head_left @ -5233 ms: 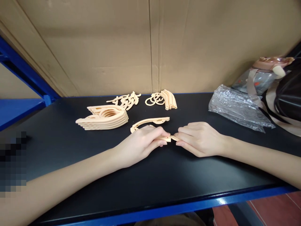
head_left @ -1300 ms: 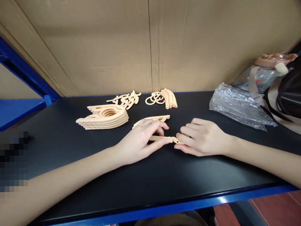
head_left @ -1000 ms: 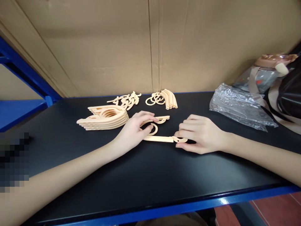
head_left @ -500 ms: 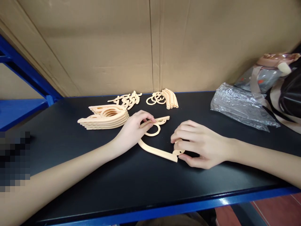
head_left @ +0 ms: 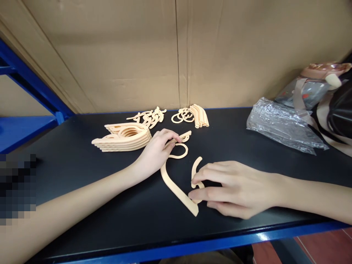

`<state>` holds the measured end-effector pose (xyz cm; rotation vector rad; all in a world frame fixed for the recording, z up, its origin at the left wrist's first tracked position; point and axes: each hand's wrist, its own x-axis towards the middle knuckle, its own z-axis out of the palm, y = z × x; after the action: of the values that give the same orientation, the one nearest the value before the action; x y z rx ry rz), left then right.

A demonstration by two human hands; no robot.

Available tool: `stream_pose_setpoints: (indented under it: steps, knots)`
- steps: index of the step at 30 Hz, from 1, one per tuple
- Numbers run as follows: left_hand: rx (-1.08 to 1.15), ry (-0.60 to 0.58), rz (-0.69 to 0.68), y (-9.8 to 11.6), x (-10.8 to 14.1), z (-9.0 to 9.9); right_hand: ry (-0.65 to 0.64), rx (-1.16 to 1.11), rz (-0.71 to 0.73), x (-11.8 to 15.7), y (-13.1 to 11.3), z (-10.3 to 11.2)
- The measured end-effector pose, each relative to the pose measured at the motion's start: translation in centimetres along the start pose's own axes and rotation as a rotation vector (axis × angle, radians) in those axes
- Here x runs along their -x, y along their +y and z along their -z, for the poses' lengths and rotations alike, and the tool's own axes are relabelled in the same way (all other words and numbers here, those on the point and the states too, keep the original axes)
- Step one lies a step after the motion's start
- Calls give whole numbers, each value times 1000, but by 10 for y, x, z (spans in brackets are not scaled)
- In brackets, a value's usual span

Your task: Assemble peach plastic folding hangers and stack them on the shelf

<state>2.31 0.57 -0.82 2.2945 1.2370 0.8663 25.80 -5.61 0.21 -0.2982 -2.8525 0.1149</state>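
A beige plastic folding hanger (head_left: 177,192) lies spread on the black tabletop, with two arms and a round loop between them. My left hand (head_left: 159,148) pinches its far arm near the loop; fingers and thumb are closed there. At the lower end of its near arm is my right hand (head_left: 233,190), palm down, with fingers bent over a small curved beige hook piece (head_left: 195,167) and touching the arm's end. The fingers partly cover that piece, and whether it is joined to the arm I cannot tell.
A stack of folded beige hangers (head_left: 122,141) sits left of my left hand. Behind are a heap of small curved pieces (head_left: 150,117), several rings (head_left: 178,116) and bundled curved arms (head_left: 200,116). Crumpled clear plastic (head_left: 280,124) and a bottle (head_left: 308,86) stand at right.
My right hand has come nearer, drawing the near arm's end down and slightly left. The curved hook piece now shows more. My left hand has barely moved, while the far arm has shifted left.
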Motion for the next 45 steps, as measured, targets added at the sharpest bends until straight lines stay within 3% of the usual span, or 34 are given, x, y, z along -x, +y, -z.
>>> stream_pose_setpoints:
  steps: [12,18,24,34,45]
  knots:
    - [91,-63,102,2,-3,6,1,-120,27,-1,-9,1]
    - [33,-61,128,2,-3,6,-27,-131,56,-4,-11,2]
    - [15,-60,118,4,-3,6,4,-164,-9,-1,-13,-1]
    - [17,-57,118,7,-1,6,21,-75,12,-1,-11,-1]
    - [68,-155,127,9,0,6,92,33,-4,0,2,-5]
